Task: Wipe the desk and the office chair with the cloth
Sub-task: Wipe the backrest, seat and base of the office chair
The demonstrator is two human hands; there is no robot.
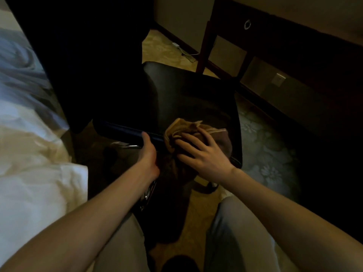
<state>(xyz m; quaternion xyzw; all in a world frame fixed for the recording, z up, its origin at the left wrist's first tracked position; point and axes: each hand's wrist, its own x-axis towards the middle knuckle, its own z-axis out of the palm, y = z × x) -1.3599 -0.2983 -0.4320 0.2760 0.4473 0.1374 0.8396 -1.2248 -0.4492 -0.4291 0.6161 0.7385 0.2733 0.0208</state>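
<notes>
The black office chair [192, 95] stands in the middle of the dim view, its seat facing me and its dark backrest rising at the upper left. A crumpled brown cloth [184, 128] lies on the near part of the seat. My right hand [200, 154] presses on the cloth with spread, fairly straight fingers. My left hand [147, 152] grips the chair's dark armrest [121, 130], thumb on top. The dark wooden desk [294, 46] runs along the upper right, with a round drawer pull.
A bed with white bedding [29, 154] fills the left side. Patterned carpet [271, 154] lies to the right of the chair. A white plug and cable [176, 46] lie on the floor by the desk leg. My knees in grey trousers are at the bottom.
</notes>
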